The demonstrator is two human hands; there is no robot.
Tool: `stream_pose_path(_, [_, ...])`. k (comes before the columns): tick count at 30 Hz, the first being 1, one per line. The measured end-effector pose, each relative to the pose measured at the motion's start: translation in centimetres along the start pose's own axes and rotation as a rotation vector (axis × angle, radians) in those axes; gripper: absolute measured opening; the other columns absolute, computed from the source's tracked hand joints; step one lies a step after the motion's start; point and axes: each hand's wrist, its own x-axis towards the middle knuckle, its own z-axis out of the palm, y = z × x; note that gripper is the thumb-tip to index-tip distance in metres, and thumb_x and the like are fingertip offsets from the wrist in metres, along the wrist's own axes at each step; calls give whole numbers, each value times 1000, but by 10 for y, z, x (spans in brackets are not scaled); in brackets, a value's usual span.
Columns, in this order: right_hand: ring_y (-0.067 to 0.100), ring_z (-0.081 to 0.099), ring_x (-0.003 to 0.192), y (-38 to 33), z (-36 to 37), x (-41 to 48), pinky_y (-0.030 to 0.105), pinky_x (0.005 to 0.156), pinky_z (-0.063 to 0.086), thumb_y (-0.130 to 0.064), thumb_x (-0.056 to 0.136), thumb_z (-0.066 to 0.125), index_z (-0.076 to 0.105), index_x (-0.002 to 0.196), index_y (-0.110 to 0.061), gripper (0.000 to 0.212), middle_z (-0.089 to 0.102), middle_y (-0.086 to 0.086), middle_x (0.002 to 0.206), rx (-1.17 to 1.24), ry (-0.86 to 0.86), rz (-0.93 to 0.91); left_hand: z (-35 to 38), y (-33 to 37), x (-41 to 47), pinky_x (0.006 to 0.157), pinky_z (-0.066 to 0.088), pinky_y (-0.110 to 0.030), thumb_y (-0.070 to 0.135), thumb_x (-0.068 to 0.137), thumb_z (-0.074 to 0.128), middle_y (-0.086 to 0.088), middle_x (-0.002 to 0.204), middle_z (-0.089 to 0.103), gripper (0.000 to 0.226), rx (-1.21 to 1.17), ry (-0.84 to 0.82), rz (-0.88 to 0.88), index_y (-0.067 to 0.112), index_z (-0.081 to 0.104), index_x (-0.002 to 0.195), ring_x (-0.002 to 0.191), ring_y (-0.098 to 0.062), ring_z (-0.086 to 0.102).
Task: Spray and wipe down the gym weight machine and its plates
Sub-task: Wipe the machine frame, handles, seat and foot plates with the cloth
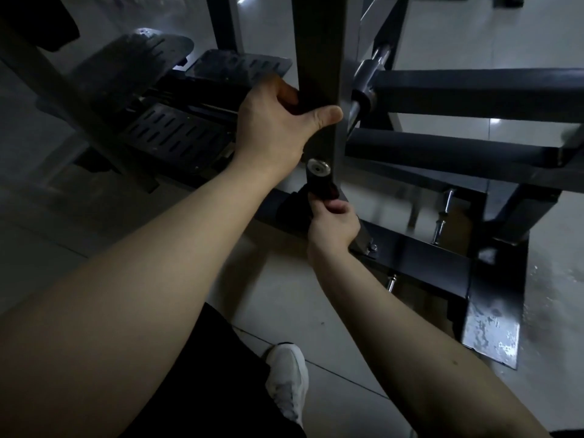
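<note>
Left hand point(271, 121) wrapped round the machine's post point(319, 42), right hand point(333, 224) pinching a dark cloth point(294, 210) at the low peg point(319, 175) — steel looks stiff, heavy, likely slick — cloth soft, best bunched.

Dim, bluish indoor light, soft glare patches on glossy floor point(493, 36), wide-angle bending at edges, slight overall softness

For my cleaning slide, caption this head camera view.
Left hand grips the upright post; right hand holds a dark cloth against a short peg.
</note>
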Motion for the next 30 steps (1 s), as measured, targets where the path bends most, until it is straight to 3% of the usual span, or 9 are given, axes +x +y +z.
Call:
stream_pose_path(4, [16,64,81,19,-17,14,23,73,53,-6,82,81,57,83,-15,26,64,0,81,-59,76,38,-1,2,-1,68,44,-12,53,74,85,13,90,61,48,-15,2,-18,24,55,98,86,4,59])
stream_pose_path(8, [22,63,93,46,-47,34,33,87,54,-2,86,75,57,83,-16,22,60,-2,85,-213,173,159,-2,3,0,64,42,-10,53,74,85,13,90,61,48,-12,0,-28,23,57,99,82,5,58])
stream_pose_path(13, [24,64,96,31,-49,27,34,87,53,-3,85,76,55,81,-16,25,59,-2,84,-275,133,53,-3,4,0,62,42,-14,52,74,86,12,88,61,48,-18,5,-21,22,57,97,82,2,59])
stream_pose_path(17, [18,64,89,-13,-24,13,40,90,57,-6,81,78,59,82,-20,24,67,2,93,-253,-18,-191,-7,6,2,60,41,-18,53,73,86,7,88,63,48,24,-22,3,20,58,95,81,-3,60])
stream_pose_path(20, [15,64,87,-47,-15,-4,33,84,59,-3,82,75,57,82,-20,24,66,4,96,-216,-95,-333,-14,8,3,59,40,-17,52,81,79,7,83,63,36,9,-61,0,22,59,86,75,-2,60])
stream_pose_path(24, [15,64,93,-70,-28,-19,26,77,59,-1,84,75,61,86,-17,21,63,4,104,-207,-171,-505,-17,0,9,67,49,-32,44,96,65,-7,77,69,35,-134,-52,9,18,63,74,71,-17,65])
stream_pose_path(27, [11,61,95,-111,-23,-29,33,85,56,-5,82,77,61,91,-19,23,61,1,103,-157,-184,-838,-18,-1,11,61,43,-24,37,96,68,-6,73,68,35,-121,-6,17,10,68,75,62,-8,59])
stream_pose_path(30, [11,55,92,-147,-17,-34,24,83,50,-10,79,79,56,90,-19,28,56,3,101,-212,-214,-1070,-20,2,11,59,42,-10,26,94,72,13,70,66,18,-170,36,21,20,70,78,59,10,59])
